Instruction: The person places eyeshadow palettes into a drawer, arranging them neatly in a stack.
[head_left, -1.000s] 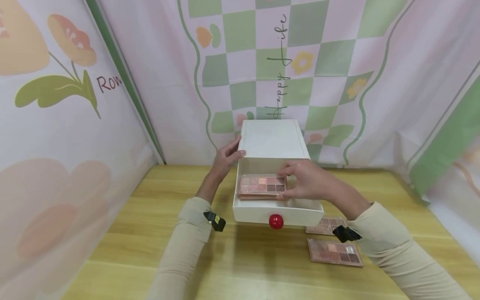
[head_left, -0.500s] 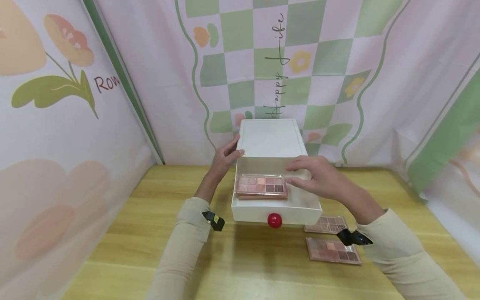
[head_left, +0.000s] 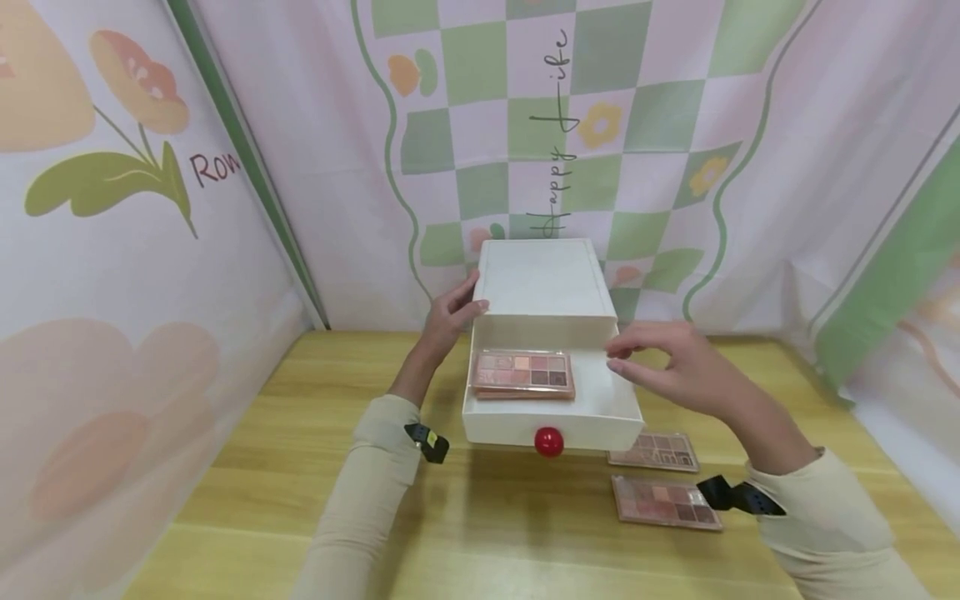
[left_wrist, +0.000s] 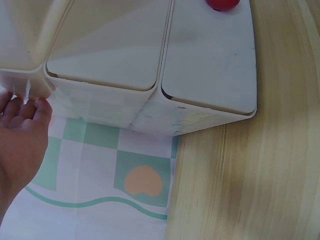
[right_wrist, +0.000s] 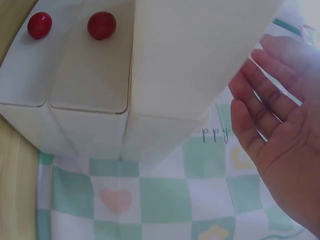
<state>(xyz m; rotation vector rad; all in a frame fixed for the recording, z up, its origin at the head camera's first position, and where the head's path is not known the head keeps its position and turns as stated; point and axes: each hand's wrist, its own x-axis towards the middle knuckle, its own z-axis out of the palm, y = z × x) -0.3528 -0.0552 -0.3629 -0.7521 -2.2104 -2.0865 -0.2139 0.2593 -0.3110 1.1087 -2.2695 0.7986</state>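
Observation:
A white drawer cabinet (head_left: 546,277) has its top drawer (head_left: 517,425) pulled out, with a red round knob (head_left: 549,442) in front. In the drawer's left half an eyeshadow palette (head_left: 522,372) lies with its pans facing up, over another slightly offset one. My left hand (head_left: 451,318) rests against the cabinet's upper left side, thumb by the top's front corner. In the left wrist view its fingertips meet the white side wall. Empty, with loosely bent fingers, my right hand (head_left: 686,367) is at the drawer's right edge. The right wrist view shows its fingers (right_wrist: 260,100) beside the drawer's outer wall.
Two more eyeshadow palettes, a rear one (head_left: 655,451) and a front one (head_left: 667,502), lie on the wooden table (head_left: 495,533) right of the drawer. Below the open drawer are further shut drawers (right_wrist: 95,65) with red knobs. A checkered curtain (head_left: 480,133) hangs behind.
My right hand has let go of the palette in the drawer and moved right, out to the drawer's edge. The left hand stays in place on the cabinet.

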